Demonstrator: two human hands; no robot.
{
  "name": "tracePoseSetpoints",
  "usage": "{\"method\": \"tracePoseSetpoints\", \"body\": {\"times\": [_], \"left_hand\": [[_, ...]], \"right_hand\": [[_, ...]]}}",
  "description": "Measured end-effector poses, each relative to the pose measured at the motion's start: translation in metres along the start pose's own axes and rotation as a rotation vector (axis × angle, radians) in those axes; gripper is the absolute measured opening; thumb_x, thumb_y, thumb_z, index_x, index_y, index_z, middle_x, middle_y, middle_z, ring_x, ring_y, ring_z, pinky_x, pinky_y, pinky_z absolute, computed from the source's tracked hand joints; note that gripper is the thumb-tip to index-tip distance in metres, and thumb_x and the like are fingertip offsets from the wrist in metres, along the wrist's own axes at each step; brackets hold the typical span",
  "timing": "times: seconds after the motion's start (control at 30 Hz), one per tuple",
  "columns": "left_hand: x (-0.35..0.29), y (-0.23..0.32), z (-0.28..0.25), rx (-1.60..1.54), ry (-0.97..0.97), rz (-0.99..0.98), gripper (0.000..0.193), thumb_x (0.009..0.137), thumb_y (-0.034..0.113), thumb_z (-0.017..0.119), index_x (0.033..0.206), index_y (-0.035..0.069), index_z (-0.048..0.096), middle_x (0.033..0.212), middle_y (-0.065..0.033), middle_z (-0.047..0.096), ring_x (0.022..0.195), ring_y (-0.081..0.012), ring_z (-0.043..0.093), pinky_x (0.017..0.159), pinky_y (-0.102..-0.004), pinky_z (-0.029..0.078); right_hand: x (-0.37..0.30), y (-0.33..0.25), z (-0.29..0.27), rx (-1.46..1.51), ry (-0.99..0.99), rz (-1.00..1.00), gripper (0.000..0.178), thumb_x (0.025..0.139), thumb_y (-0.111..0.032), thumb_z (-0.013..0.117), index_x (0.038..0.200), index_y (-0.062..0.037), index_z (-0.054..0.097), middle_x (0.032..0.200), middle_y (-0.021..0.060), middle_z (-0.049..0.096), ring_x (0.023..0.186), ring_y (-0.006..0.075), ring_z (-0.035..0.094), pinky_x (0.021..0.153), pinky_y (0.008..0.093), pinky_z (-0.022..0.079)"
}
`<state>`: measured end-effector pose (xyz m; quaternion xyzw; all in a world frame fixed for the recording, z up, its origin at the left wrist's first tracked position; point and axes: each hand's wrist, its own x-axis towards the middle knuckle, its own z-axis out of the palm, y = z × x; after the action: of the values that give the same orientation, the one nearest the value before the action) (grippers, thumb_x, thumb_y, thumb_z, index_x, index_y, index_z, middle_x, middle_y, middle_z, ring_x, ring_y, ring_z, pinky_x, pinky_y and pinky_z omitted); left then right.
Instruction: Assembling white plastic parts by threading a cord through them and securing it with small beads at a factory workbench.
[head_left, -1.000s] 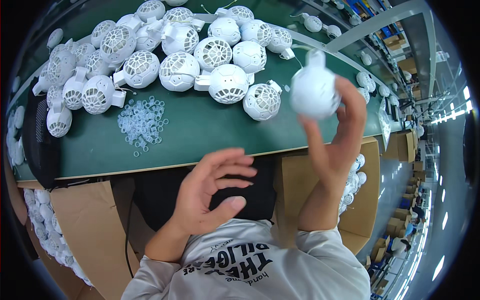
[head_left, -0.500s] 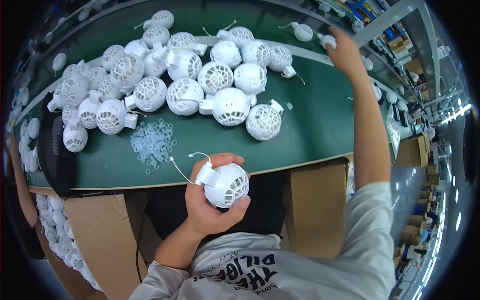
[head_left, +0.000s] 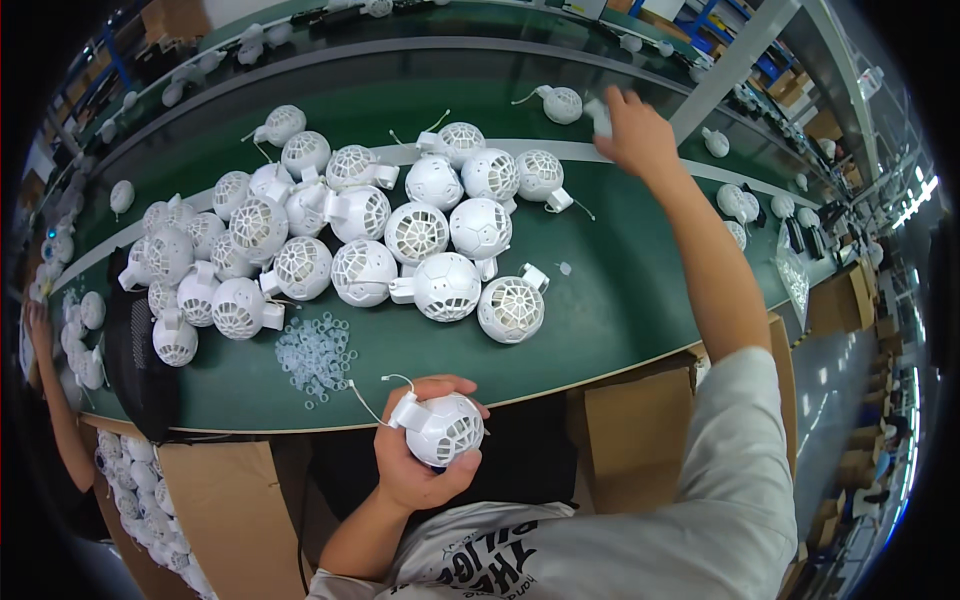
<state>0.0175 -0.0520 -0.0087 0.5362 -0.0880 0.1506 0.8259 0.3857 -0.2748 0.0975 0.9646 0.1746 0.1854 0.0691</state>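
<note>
My left hand (head_left: 420, 475) is closed round a white ball-shaped plastic housing (head_left: 446, 430) with cut-out slots. It has a square neck, from which thin white wires stick out to the left; the ball is above my lap, just off the table's near edge. At the far right of the table my right arm is stretched out. There my right hand (head_left: 637, 135) has its fingers on another white ball housing (head_left: 600, 118), which is blurred by motion. A similar ball (head_left: 562, 105) with a wire lies just left of it on the green belt.
Many white slotted balls (head_left: 417, 233) are heaped on the green table (head_left: 620, 290). Small clear rings (head_left: 315, 355) form a pile in front of them. Cardboard boxes (head_left: 640, 425) stand below the table edge; a metal post (head_left: 735, 70) rises at right. Another person's arm (head_left: 60, 400) shows at far left.
The view has tilted up, so the table sits lower in the picture. My right hand has shifted left with the white ball, closer to the other ball. My left hand keeps its hold.
</note>
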Motion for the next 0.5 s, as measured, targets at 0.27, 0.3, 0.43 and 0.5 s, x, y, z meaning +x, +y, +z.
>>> {"method": "tracePoseSetpoints", "body": {"times": [0.27, 0.3, 0.43, 0.5], "left_hand": [[0.005, 0.009, -0.007, -0.059, 0.025, -0.056, 0.051, 0.083, 0.016, 0.082, 0.122, -0.004, 0.057, 0.124, -0.0178, 0.058, 0.099, -0.026, 0.067, 0.086, -0.0357, 0.055], [0.007, 0.009, -0.009, -0.016, -0.03, -0.072, 0.05, 0.083, 0.014, 0.081, 0.124, -0.003, 0.057, 0.122, -0.0165, 0.06, 0.1, -0.0239, 0.067, 0.087, -0.0341, 0.054], [-0.002, 0.021, -0.001, -0.044, -0.014, -0.185, 0.05, 0.088, 0.012, 0.072, 0.13, -0.005, 0.051, 0.124, -0.0203, 0.058, 0.119, -0.032, 0.061, 0.086, -0.0432, 0.061], [-0.007, 0.023, -0.006, 0.023, -0.096, -0.171, 0.048, 0.088, 0.01, 0.069, 0.131, -0.004, 0.05, 0.119, -0.0206, 0.063, 0.11, -0.0287, 0.066, 0.086, -0.0413, 0.06]], "right_hand": [[-0.104, 0.102, -0.017, -0.217, -0.111, -0.012, 0.067, 0.077, -0.031, 0.082, 0.133, -0.0059, 0.056, 0.12, 0.0181, 0.068, 0.111, 0.0375, 0.064, 0.09, 0.0474, 0.052], [-0.114, 0.098, -0.022, -0.323, 0.004, -0.049, 0.067, 0.078, -0.03, 0.082, 0.135, -0.0058, 0.056, 0.121, 0.0183, 0.067, 0.112, 0.0377, 0.064, 0.09, 0.0473, 0.052], [-0.133, 0.004, -0.084, 0.432, -0.271, 0.015, 0.051, 0.088, -0.019, 0.072, 0.135, -0.0043, 0.058, 0.129, 0.0153, 0.064, 0.109, 0.0275, 0.064, 0.087, 0.0361, 0.052], [-0.164, -0.069, -0.112, 0.939, -0.295, -0.215, 0.039, 0.092, -0.012, 0.066, 0.13, -0.0043, 0.063, 0.127, 0.013, 0.064, 0.107, 0.0234, 0.063, 0.084, 0.0332, 0.051]]}}
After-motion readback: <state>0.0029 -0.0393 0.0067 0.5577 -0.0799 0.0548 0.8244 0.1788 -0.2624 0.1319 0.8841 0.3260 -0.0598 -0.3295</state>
